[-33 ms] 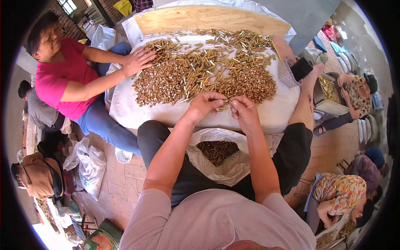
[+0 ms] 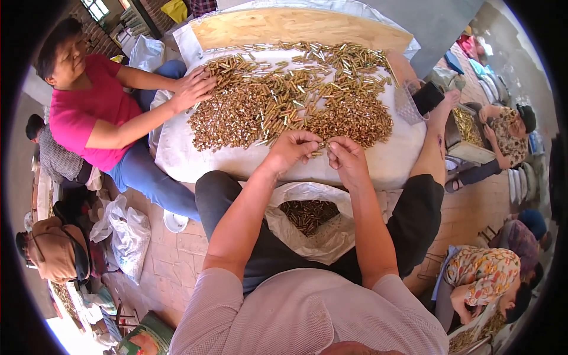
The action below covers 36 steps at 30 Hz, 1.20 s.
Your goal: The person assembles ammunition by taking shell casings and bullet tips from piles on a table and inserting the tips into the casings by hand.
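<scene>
My left hand (image 2: 294, 147) and my right hand (image 2: 347, 156) meet fingertip to fingertip over the near edge of the table (image 2: 236, 167). Both are closed in a pinch around a small brass-coloured metal piece (image 2: 322, 144), mostly hidden by the fingers. Just beyond them lie a heap of short brass-coloured pieces (image 2: 228, 121), a similar heap (image 2: 361, 121) to the right, and longer slim metal tubes (image 2: 290, 97) between and behind. Between my legs, below my hands, a white sack (image 2: 319, 251) gapes, with darker slim metal tubes (image 2: 307, 216) inside.
A co-worker in a pink shirt (image 2: 100, 109) sits at the left, hands on the pile's far left edge. A wooden board (image 2: 302, 28) closes the table's back. A black phone-like object (image 2: 427, 97) lies at the right. On the floor stand a white bowl (image 2: 175, 221) and a plastic bag (image 2: 130, 242).
The co-worker's hands have shifted slightly to the left at the edge of the pile. My own hands hold the same pinch in the same place.
</scene>
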Each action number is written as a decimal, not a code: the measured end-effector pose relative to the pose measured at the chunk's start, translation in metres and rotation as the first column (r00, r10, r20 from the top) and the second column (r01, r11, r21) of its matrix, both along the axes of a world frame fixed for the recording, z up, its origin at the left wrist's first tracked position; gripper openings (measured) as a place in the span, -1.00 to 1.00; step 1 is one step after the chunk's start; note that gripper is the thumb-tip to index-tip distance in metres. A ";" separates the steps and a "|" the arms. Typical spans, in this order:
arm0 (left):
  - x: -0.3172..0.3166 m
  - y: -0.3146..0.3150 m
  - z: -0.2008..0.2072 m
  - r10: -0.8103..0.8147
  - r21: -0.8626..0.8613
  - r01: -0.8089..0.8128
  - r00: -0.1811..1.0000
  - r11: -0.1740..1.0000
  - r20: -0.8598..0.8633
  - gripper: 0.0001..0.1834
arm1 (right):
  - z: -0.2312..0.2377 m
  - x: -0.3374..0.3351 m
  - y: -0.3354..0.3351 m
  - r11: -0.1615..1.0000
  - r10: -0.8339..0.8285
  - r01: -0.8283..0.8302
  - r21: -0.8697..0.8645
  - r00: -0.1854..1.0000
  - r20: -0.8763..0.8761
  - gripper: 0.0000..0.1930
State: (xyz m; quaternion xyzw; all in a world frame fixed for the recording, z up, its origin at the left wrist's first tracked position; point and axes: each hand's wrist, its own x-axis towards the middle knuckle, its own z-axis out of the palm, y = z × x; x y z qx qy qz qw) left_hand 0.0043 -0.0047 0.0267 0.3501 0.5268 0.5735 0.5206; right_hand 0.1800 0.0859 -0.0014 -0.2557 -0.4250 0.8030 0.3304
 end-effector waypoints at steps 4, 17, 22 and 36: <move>0.004 0.000 0.005 -0.015 -0.020 0.014 1.000 1.000 -0.017 -0.83 | 0.000 0.002 0.002 1.000 0.008 -0.008 -0.010 1.000 0.010 -0.92; 0.005 -0.003 0.008 -0.052 -0.037 0.051 0.998 0.998 -0.024 -0.83 | 0.008 0.010 0.005 0.989 0.130 -0.129 0.066 0.992 -0.007 -0.92; 0.005 -0.003 0.008 -0.054 -0.031 0.054 0.998 0.998 -0.023 -0.85 | 0.003 0.011 0.008 0.984 0.165 -0.162 0.077 0.986 -0.026 -0.90; 0.016 0.000 0.005 -0.043 0.023 0.041 0.997 0.999 0.066 -0.85 | 0.005 0.009 0.001 0.996 0.087 -0.089 -0.021 0.994 -0.069 -0.96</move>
